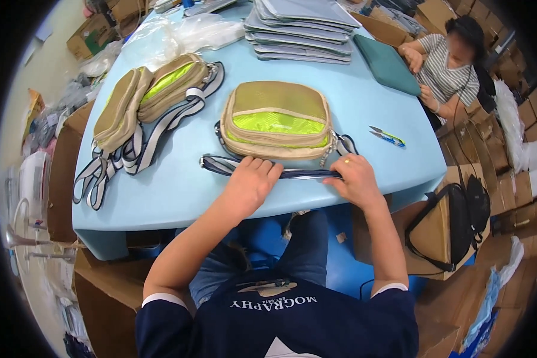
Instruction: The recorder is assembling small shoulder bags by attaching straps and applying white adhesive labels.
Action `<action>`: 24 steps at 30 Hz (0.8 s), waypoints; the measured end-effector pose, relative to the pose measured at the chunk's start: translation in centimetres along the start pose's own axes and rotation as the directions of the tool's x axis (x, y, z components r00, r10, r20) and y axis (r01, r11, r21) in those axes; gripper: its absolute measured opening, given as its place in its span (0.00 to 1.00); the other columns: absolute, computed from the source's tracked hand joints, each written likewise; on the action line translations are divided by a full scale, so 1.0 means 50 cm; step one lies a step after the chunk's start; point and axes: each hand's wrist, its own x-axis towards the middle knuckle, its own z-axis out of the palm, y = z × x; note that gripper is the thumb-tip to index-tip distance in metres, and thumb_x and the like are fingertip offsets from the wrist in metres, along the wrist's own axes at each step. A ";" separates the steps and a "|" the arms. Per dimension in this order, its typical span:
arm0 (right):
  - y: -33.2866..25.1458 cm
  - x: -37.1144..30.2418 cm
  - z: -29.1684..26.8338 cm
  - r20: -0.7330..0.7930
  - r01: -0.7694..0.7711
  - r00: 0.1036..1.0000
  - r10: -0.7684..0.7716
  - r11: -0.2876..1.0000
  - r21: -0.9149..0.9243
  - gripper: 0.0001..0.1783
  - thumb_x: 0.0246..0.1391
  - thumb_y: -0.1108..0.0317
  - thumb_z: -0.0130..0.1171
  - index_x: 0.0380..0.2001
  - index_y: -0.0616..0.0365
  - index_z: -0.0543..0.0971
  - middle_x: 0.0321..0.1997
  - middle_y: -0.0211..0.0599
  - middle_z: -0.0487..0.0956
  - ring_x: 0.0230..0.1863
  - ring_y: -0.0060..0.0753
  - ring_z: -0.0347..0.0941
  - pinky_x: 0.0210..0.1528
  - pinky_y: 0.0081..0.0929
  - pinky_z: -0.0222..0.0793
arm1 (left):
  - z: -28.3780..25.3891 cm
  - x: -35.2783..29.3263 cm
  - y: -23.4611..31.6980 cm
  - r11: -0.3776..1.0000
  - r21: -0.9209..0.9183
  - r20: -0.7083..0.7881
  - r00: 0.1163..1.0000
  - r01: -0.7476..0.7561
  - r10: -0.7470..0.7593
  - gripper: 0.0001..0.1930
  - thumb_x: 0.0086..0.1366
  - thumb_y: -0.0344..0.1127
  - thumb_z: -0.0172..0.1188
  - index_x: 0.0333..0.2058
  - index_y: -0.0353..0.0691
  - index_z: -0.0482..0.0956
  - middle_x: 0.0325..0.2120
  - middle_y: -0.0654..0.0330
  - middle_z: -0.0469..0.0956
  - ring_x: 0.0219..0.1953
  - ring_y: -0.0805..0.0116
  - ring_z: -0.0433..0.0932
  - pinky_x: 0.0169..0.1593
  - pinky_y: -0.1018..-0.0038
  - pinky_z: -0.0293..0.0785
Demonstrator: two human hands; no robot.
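The left hand (252, 184) and right hand (357, 181) hid stretches of the striped strap (304, 174); the upper edge cut off the grey stack (299, 36) (its far part, anyway).

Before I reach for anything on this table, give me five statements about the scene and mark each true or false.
1. The left hand and right hand both hold the striped strap. True.
2. The blue-handled snips lie to the left of the middle bag. False: they lie to its right.
3. Two more tan-and-green bags are on the left part of the table. True.
4. The stack of grey flat pieces sits at the near edge, by the person's lap. False: it sits toward the far side of the table.
5. A dark green flat piece lies beside the seated co-worker. True.
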 end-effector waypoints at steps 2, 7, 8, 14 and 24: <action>0.001 -0.006 -0.014 -0.051 0.006 0.999 -0.012 0.994 -0.112 0.15 0.33 0.63 0.69 0.24 0.55 0.74 0.28 0.34 0.75 0.37 0.37 0.70 0.40 0.33 0.61 | 0.021 -0.014 -0.017 0.993 -0.036 -0.288 0.952 -0.115 0.099 0.14 0.50 0.29 0.56 0.39 0.37 0.75 0.34 0.57 0.74 0.41 0.61 0.73 0.48 0.68 0.66; -0.043 -0.006 -0.025 0.016 -0.094 0.995 0.102 0.959 -0.267 0.16 0.34 0.63 0.68 0.26 0.57 0.75 0.33 0.39 0.75 0.40 0.42 0.70 0.44 0.38 0.62 | 0.025 0.001 -0.029 0.977 -0.014 -0.299 0.933 -0.215 0.201 0.06 0.57 0.35 0.55 0.30 0.40 0.73 0.27 0.60 0.70 0.36 0.64 0.71 0.41 0.71 0.65; -0.057 0.004 -0.018 0.012 -0.083 0.996 0.089 0.962 -0.260 0.16 0.34 0.63 0.68 0.26 0.57 0.75 0.33 0.39 0.75 0.40 0.42 0.70 0.44 0.38 0.62 | 0.022 0.002 -0.029 0.979 -0.001 -0.298 0.934 -0.205 0.195 0.06 0.57 0.35 0.55 0.30 0.40 0.73 0.27 0.60 0.70 0.36 0.64 0.71 0.41 0.71 0.65; -0.068 0.026 0.055 -0.016 0.089 0.996 -0.090 0.996 -0.010 0.17 0.41 0.58 0.65 0.30 0.57 0.75 0.31 0.42 0.76 0.36 0.45 0.72 0.36 0.36 0.67 | -0.016 0.013 -0.036 0.964 -0.153 -0.171 0.967 -0.217 0.190 0.11 0.56 0.39 0.58 0.25 0.39 0.69 0.24 0.55 0.71 0.31 0.56 0.74 0.36 0.65 0.69; -0.168 0.146 -0.188 0.267 -0.048 0.957 -0.112 0.848 0.528 0.19 0.44 0.58 0.67 0.33 0.61 0.76 0.26 0.37 0.77 0.26 0.27 0.72 0.31 0.23 0.67 | -0.253 -0.021 -0.023 0.957 -0.230 -0.260 0.959 -0.179 0.116 0.20 0.42 0.40 0.70 0.30 0.40 0.70 0.22 0.54 0.73 0.24 0.52 0.74 0.27 0.65 0.70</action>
